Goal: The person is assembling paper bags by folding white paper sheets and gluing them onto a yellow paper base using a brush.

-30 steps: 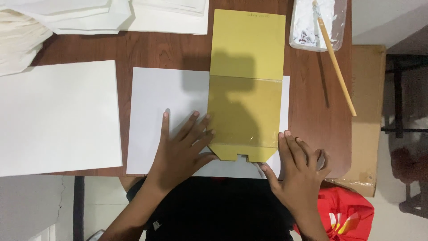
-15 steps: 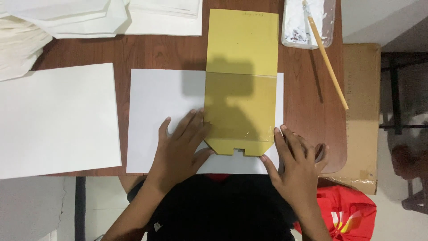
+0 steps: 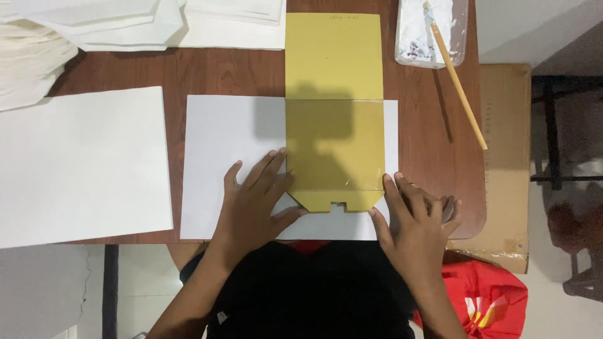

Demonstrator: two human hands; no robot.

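A yellow card template (image 3: 335, 125) lies on a white paper sheet (image 3: 232, 125) at the tabletop's (image 3: 232, 72) near edge. Left hand (image 3: 254, 201) and right hand (image 3: 418, 223) press flat, fingers spread, gripping nothing. Judging by this, pressing evenly beside both template edges would keep it square.

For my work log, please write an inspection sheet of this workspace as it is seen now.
Surface: brown wooden table, partly covered by paper.
Job's things: yellow card template lies flat on a white sheet.
Clutter: second white sheet at left; stacked white paper at the far edge; glue tray with a wooden brush.
Hands: left hand flat on the sheet, touching the template's left edge; right hand flat at its lower right corner.
Cables: nothing seen.
Surroundings: cardboard box beside the table; red bag below.
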